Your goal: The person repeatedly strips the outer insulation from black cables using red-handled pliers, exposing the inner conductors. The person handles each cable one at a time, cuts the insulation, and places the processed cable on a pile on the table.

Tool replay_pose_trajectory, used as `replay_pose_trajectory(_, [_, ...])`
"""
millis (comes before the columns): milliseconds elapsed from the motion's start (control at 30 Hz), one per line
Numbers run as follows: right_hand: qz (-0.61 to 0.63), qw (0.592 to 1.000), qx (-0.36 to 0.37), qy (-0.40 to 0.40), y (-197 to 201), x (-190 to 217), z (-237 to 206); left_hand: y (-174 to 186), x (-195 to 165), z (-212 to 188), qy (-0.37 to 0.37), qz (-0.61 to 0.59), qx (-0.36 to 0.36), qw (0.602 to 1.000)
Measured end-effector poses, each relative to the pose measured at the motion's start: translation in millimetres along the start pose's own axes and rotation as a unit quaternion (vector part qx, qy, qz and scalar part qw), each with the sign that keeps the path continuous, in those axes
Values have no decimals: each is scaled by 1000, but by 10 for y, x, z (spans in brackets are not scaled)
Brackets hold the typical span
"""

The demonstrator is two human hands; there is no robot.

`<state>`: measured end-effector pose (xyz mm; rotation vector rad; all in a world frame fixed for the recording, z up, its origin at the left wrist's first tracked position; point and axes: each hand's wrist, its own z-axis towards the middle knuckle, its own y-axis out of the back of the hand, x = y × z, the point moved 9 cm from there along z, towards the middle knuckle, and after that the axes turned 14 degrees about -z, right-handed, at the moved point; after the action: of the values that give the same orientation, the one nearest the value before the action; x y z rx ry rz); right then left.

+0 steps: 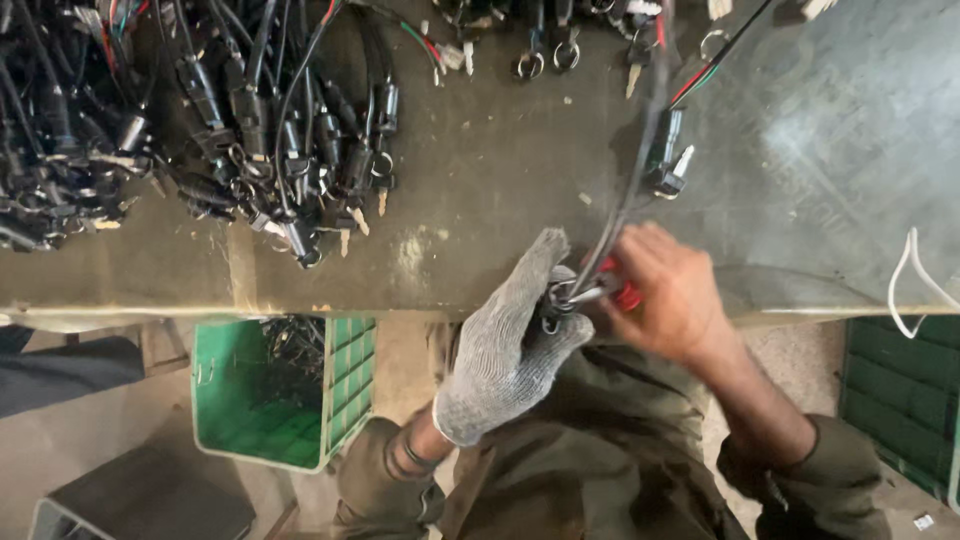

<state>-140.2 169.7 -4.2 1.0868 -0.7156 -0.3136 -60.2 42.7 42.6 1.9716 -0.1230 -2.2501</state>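
Left hand: gloved in grey knit, left hand (pixel 512 345) sits at the near edge of the worktop (pixel 480 180), fingers clamped around a small black switch part (pixel 556 297) with a metal ring on it
Right hand: bare right hand (pixel 668 295) lies just beside the left, closed on a red-handled tool (pixel 618 292) whose metal tip touches the switch part
Cable: a black cable (pixel 640 150) rises from the held part toward the far edge of the worktop, with a black connector (pixel 668 160) on it near the middle
Pile: a heap of black wired switches (pixel 200 120) with keys covers the far left corner, well apart from both hands
Crate: a green plastic crate (pixel 285 390) stands on the floor below the near edge, left of the person's knee
Cord: a white cord (pixel 905 280) loops over the near edge at the right
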Motion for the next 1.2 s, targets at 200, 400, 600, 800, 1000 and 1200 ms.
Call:
replay_pose_trajectory(200, [-5,998,33,-60,-70,40,-13,-36,74,-101,-61,38,-62,995])
replay_pose_trajectory(400, [-27,996,37,-81,-106,36,-71,-59,104,-133,-90,136,-65,984])
replay_pose_trajectory(600, [-78,986,59,-135,-150,-34,-193,-119,243,-134,-86,332,-53,938])
replay_pose_trajectory(800, [24,990,69,-122,-155,84,-172,-60,239,-146,-103,340,-38,934])
replay_pose_trajectory(1000, [49,995,10,-91,-54,208,-132,-32,150,-110,-98,306,-15,947])
replay_pose_trajectory(1200, [-31,990,0,-136,-104,53,-116,23,-39,15,-47,118,-19,992])
